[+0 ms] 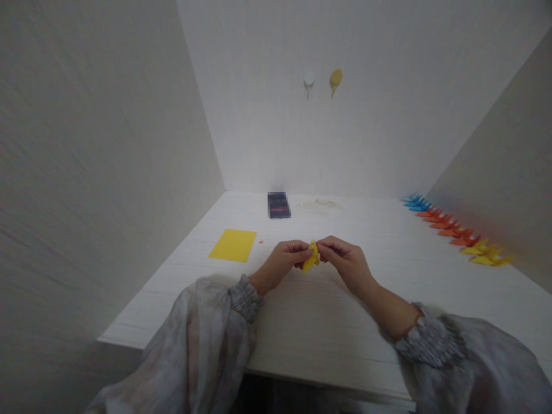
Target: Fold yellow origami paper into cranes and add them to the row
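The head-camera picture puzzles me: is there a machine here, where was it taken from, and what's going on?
No machine: these are a person's bare hands, seen from a camera worn on their head, looking forward and down. The left hand pinches a small folded yellow paper piece; the right hand has its fingertips at the edge. On the white table lie a flat yellow paper sheet, a dark blurred object and, at right, a row of blue, orange-red and yellow folded-paper figures.
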The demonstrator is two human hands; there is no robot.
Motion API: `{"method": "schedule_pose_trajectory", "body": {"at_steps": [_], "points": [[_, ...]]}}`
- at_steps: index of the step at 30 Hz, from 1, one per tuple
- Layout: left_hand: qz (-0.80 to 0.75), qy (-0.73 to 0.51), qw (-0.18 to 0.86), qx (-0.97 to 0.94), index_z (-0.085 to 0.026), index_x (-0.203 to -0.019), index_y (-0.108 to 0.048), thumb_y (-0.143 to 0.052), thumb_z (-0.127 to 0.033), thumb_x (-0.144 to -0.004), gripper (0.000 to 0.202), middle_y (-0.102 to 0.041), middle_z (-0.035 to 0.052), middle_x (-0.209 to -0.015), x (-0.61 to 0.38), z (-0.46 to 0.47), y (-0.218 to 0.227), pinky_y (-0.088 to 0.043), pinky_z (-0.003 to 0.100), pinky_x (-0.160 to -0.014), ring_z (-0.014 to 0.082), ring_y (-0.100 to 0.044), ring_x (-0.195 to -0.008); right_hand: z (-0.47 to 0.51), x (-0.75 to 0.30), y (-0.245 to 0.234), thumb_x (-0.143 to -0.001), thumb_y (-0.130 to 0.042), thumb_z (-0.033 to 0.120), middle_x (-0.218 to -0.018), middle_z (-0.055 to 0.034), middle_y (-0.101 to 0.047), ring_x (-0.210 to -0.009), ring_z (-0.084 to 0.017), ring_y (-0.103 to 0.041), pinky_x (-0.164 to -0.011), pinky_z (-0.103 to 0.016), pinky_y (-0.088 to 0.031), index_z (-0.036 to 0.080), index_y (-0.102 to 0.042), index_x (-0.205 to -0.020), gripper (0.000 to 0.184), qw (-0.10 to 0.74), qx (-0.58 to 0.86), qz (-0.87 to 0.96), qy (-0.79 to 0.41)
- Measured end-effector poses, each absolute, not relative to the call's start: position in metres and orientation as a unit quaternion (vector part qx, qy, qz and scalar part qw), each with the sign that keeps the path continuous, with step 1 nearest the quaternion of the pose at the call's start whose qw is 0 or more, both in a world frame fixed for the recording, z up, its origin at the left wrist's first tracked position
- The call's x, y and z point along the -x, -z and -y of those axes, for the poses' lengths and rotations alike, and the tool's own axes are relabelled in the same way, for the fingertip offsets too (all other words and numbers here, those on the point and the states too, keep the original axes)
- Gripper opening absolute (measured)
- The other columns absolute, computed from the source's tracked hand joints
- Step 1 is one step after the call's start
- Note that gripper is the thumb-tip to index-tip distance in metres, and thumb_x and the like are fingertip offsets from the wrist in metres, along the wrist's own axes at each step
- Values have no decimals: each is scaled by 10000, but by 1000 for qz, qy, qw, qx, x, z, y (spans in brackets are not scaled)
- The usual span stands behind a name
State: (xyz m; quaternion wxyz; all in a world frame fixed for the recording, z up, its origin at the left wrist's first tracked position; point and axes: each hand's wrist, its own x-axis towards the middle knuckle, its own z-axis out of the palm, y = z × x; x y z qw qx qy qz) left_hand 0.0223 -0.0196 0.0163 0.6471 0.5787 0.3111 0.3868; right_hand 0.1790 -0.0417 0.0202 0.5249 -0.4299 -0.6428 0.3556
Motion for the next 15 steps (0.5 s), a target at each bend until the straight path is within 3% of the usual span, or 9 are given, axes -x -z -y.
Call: {"method": "schedule_pose_trajectory", "body": {"at_steps": [9, 15], "points": [[-336, -389, 639, -572, -123, -694, -604, -648, -388, -634, 275, -548, 0, -582, -23, 18, -14, -266, 205, -468, 61, -417, -490, 35, -182, -13, -661, -652, 279, -731, -9, -597, -655, -123, -565, -609, -273, -484, 204, -587, -853, 216, 536, 393, 621, -416], [-352, -376, 641, -569, -125, -723, -626, -660, -394, -619, 290, -572, 9, -613, -24, 18, -14, -271, 206, -476, 66, -432, -508, 33, -186, -16, -674, -633, 281, -669, 1, -565, -611, -118, -535, -573, -263, -465, 192, -557, -763, 147, 511, 408, 662, -367]]}}
